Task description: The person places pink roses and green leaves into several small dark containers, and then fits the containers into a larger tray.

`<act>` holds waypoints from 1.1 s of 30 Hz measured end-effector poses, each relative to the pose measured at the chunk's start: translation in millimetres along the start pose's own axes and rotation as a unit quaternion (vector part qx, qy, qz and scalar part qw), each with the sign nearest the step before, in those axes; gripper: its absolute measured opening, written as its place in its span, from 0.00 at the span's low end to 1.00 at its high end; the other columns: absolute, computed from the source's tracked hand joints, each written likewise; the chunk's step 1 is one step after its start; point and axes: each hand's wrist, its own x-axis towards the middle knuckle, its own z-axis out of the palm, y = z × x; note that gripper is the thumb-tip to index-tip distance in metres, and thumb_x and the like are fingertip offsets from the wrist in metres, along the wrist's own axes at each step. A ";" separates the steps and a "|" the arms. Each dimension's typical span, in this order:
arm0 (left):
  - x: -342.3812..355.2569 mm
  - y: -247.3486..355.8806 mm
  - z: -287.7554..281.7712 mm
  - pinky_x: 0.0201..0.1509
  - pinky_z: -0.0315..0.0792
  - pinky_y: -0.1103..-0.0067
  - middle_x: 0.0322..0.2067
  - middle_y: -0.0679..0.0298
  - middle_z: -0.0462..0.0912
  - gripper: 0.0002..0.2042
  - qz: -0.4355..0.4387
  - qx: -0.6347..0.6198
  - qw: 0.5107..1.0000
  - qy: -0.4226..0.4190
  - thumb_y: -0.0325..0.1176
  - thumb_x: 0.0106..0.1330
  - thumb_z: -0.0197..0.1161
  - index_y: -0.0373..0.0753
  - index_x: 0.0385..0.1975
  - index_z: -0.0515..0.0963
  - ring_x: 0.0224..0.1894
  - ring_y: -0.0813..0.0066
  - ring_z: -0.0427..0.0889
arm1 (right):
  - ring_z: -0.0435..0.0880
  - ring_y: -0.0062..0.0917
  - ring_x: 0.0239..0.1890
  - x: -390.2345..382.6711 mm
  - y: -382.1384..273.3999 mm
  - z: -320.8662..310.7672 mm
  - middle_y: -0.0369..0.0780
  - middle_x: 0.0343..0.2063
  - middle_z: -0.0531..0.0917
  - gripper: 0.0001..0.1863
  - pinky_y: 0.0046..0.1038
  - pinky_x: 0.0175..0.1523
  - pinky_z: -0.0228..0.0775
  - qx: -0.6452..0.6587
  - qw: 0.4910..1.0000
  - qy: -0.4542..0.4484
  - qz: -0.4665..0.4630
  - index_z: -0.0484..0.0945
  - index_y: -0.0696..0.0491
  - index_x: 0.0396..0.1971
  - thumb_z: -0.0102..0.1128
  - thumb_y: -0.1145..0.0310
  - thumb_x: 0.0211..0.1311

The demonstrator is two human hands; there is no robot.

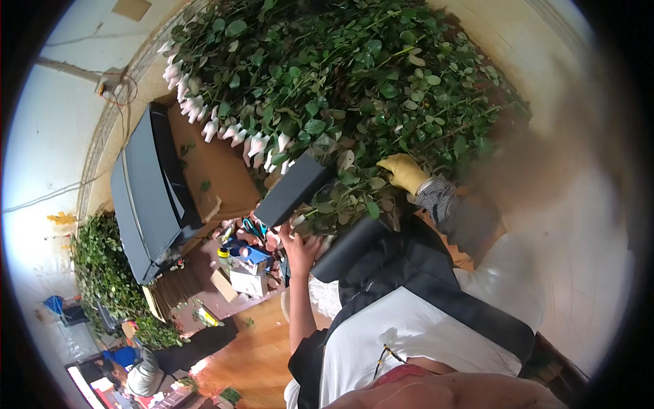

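Observation:
My bare left hand [300, 251] is at the flower end of a small bunch of roses [344, 204]. Its fingers curl around the pale blooms, partly hidden by them. Leafy stems run from there to my right hand [405, 174], which wears a yellow glove and is closed on the stem end. A dark grey block [293, 192] stands just beyond my left hand. Behind it, a large heap of roses [381, 88] covers the table, its pale pink blooms [231, 133] along the left side and its leaves toward the right.
Left of the heap are a grey machine-like case [153, 194] and a cardboard box [221, 170]. Teal-handled scissors [253, 228], a small white box [248, 281] and loose petals lie near my left hand. Another person [139, 375] is at the lower left, by more greenery [109, 273].

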 end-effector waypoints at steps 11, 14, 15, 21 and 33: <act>4.1 7.6 -14.0 0.62 0.64 0.58 0.59 0.51 0.70 0.23 -0.057 0.102 0.990 -0.083 0.42 0.45 0.77 0.29 0.34 0.82 0.60 0.51 0.69 | 0.81 0.36 0.52 97.6 12.6 -127.7 0.44 0.53 0.81 0.23 0.36 0.62 0.71 0.033 0.980 0.166 -0.107 0.71 0.47 0.62 0.56 0.67 0.67; 12.9 11.8 -15.9 0.63 0.63 0.58 0.60 0.50 0.69 0.22 -0.058 0.099 0.989 -0.093 0.42 0.46 0.77 0.29 0.33 0.82 0.61 0.50 0.68 | 0.82 0.35 0.51 164.7 61.9 -152.9 0.44 0.48 0.83 0.23 0.36 0.57 0.74 -0.228 0.903 0.364 0.012 0.72 0.50 0.60 0.57 0.71 0.64; 17.1 12.4 -12.7 0.63 0.63 0.58 0.61 0.50 0.69 0.22 -0.056 0.095 0.988 -0.104 0.42 0.46 0.77 0.29 0.33 0.82 0.62 0.50 0.68 | 0.82 0.35 0.50 177.4 95.3 -149.4 0.44 0.45 0.84 0.22 0.35 0.53 0.76 -0.373 0.786 0.492 -0.006 0.73 0.52 0.58 0.57 0.72 0.62; -6.4 6.7 -7.4 0.65 0.60 0.57 0.62 0.50 0.68 0.21 -0.069 0.093 0.991 -0.068 0.39 0.45 0.77 0.27 0.31 0.81 0.61 0.49 0.68 | 0.86 0.31 0.30 135.9 93.5 -99.8 0.40 0.23 0.84 0.12 0.32 0.34 0.77 -0.330 0.906 0.260 0.046 0.81 0.52 0.23 0.75 0.65 0.39; -0.7 0.2 -1.7 0.64 0.60 0.54 0.63 0.46 0.65 0.23 -0.061 0.094 0.991 -0.077 0.43 0.50 0.75 0.25 0.30 0.81 0.62 0.46 0.65 | 0.80 0.35 0.29 145.4 -85.2 -315.4 0.41 0.22 0.80 0.04 0.38 0.53 0.69 -0.520 0.715 0.419 -0.207 0.82 0.51 0.24 0.59 0.70 0.53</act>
